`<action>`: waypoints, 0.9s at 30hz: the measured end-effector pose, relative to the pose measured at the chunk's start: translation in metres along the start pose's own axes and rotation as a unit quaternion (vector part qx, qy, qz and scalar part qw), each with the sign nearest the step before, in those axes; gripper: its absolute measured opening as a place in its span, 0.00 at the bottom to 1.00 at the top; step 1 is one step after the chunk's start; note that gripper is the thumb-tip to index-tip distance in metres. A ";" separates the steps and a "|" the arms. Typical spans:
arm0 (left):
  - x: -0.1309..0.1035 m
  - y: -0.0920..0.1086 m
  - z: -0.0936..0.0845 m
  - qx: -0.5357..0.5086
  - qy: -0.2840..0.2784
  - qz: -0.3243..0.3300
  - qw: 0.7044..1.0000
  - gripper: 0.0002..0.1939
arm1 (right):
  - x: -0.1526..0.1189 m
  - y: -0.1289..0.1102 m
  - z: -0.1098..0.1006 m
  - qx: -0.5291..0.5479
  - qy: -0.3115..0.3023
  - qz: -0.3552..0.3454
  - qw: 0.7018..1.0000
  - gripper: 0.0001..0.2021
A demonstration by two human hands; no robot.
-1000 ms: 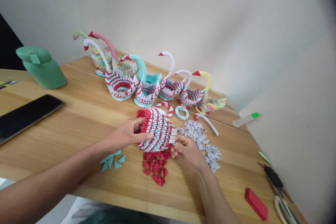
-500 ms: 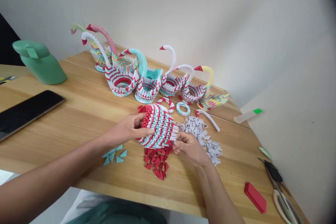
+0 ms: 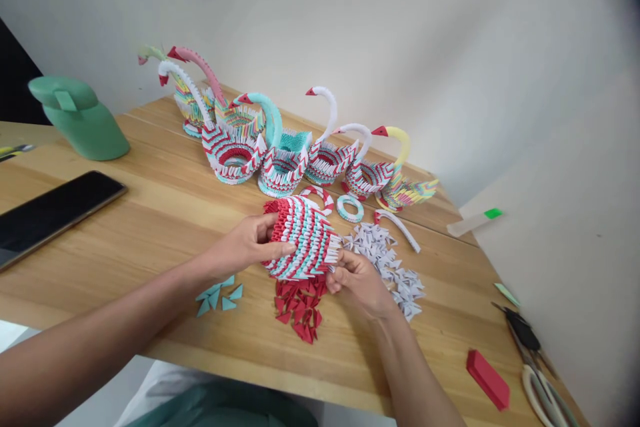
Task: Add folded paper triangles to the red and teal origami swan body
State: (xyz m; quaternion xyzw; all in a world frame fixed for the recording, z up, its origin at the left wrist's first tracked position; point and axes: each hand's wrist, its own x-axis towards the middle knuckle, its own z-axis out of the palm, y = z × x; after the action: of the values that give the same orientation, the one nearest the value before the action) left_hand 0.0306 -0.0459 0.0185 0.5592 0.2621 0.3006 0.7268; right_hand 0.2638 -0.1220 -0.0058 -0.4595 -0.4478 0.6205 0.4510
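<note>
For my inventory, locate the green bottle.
In the head view, the green bottle stands on the table's left, just beyond the black phone.

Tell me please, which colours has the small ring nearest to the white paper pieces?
Turquoise and white; the small ring shows best in the head view.

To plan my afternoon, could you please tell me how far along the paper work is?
The swans look done. The left hand holds a striped body; the right hand pinches its white edge. A loose neck and loose white pieces seem left to add.
</note>
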 end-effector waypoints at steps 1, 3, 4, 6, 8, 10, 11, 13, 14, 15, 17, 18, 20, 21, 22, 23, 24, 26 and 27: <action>0.000 0.000 0.000 0.001 -0.001 0.001 1.000 0.17 | 0.000 0.001 0.000 0.002 0.004 0.000 1.000 0.17; 0.000 -0.001 0.000 0.004 0.000 0.008 1.000 0.18 | 0.001 0.002 0.000 0.009 0.012 -0.001 1.000 0.17; 0.000 -0.001 0.000 0.006 0.002 0.012 1.000 0.18 | 0.001 0.003 0.001 0.014 0.017 -0.003 1.000 0.18; 0.001 -0.002 0.000 0.008 0.006 0.016 1.000 0.19 | 0.002 0.005 0.001 0.029 0.025 -0.010 0.999 0.18; 0.001 -0.002 0.000 0.007 0.008 0.014 1.000 0.19 | 0.004 0.006 0.002 0.046 0.030 -0.019 0.998 0.18; 0.001 -0.002 -0.001 0.005 0.009 0.009 1.000 0.18 | 0.004 0.007 0.003 0.063 0.034 -0.028 0.997 0.19; 0.002 -0.002 -0.001 0.004 0.009 0.008 1.000 0.18 | 0.005 0.007 0.004 0.071 0.036 -0.032 0.996 0.19; 0.002 -0.002 -0.001 0.001 0.006 0.009 1.000 0.17 | 0.005 0.007 0.004 0.081 0.040 -0.038 0.995 0.19; 0.002 -0.003 -0.001 -0.001 0.004 0.010 1.000 0.17 | 0.005 0.007 0.005 0.084 0.040 -0.040 0.995 0.19; 0.003 -0.003 -0.001 -0.004 0.003 0.012 1.000 0.17 | 0.006 0.007 0.005 0.086 0.040 -0.040 0.995 0.19; 0.003 -0.004 -0.001 -0.011 0.001 0.014 1.000 0.17 | 0.006 0.007 0.005 0.090 0.038 -0.042 0.994 0.18; 0.003 -0.004 -0.001 -0.013 0.000 0.015 1.000 0.17 | 0.006 0.007 0.005 0.091 0.039 -0.042 0.994 0.18; 0.004 -0.005 -0.002 -0.009 -0.003 0.014 1.000 0.18 | 0.006 0.007 0.005 0.087 0.041 -0.042 0.994 0.18; 0.004 -0.005 -0.002 -0.005 -0.005 0.013 1.000 0.18 | 0.006 0.007 0.005 0.082 0.042 -0.041 0.995 0.19; 0.004 -0.005 -0.002 -0.001 -0.006 0.012 1.000 0.18 | 0.006 0.008 0.004 0.077 0.042 -0.040 0.995 0.19; 0.003 -0.005 -0.003 0.002 -0.006 0.012 1.000 0.18 | 0.006 0.008 0.004 0.071 0.040 -0.040 0.996 0.19; 0.003 -0.005 -0.003 0.005 -0.007 0.014 1.000 0.17 | 0.005 0.008 0.003 0.064 0.038 -0.039 0.996 0.19; 0.003 -0.004 -0.003 0.009 -0.013 0.017 1.000 0.17 | 0.005 0.009 0.001 0.049 0.033 -0.040 0.997 0.19; 0.002 -0.003 -0.004 0.011 -0.019 0.017 1.000 0.17 | 0.005 0.008 0.000 0.038 0.030 -0.038 0.998 0.18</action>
State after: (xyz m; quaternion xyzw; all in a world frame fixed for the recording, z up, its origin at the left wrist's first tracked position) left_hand 0.0300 -0.0421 0.0144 0.5771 0.2421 0.2998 0.7201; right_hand 0.2619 -0.1192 -0.0147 -0.4428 -0.4272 0.6057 0.5046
